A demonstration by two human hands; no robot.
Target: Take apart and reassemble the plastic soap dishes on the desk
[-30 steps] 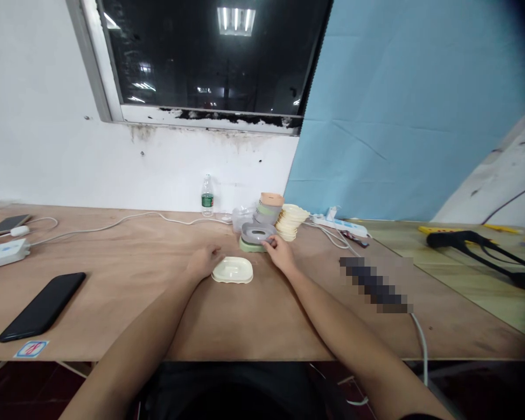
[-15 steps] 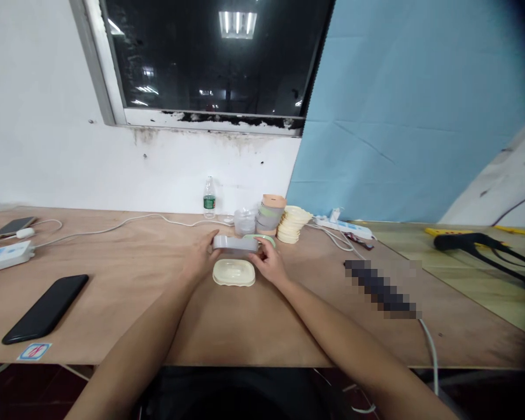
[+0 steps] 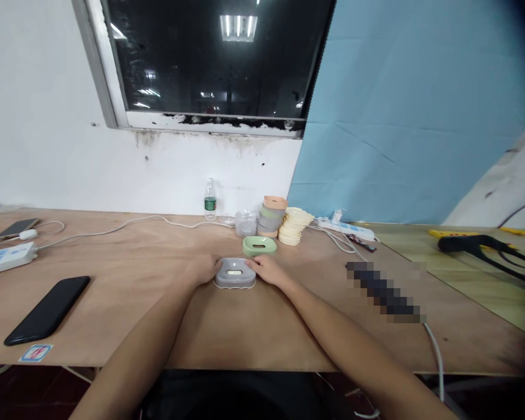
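Observation:
A grey, rounded-rectangle soap dish [image 3: 235, 282] with a slot in its middle sits on a cream wavy-edged tray, whose rim [image 3: 235, 287] shows as a thin line below it; cream also shows through the slot. My left hand [image 3: 207, 268] grips the left side of the grey dish, its fingers partly hidden behind the edge. On the opposite side, my right hand [image 3: 266, 269] holds the dish with the thumb on its top rim. Just behind lies a green dish [image 3: 259, 241] of the same shape, also slotted.
Behind the green dish stand clear plastic pieces [image 3: 245, 223], a stack of orange, grey and green dishes [image 3: 272, 214], and piled cream trays [image 3: 291, 226]. A bottle [image 3: 210, 200] is by the wall. A black phone [image 3: 48, 310] lies left; power strips [image 3: 347, 228] and cables run along the table.
Both hands have brought the grey dish down and toward me, onto the cream tray. The green dish behind is now in fuller view.

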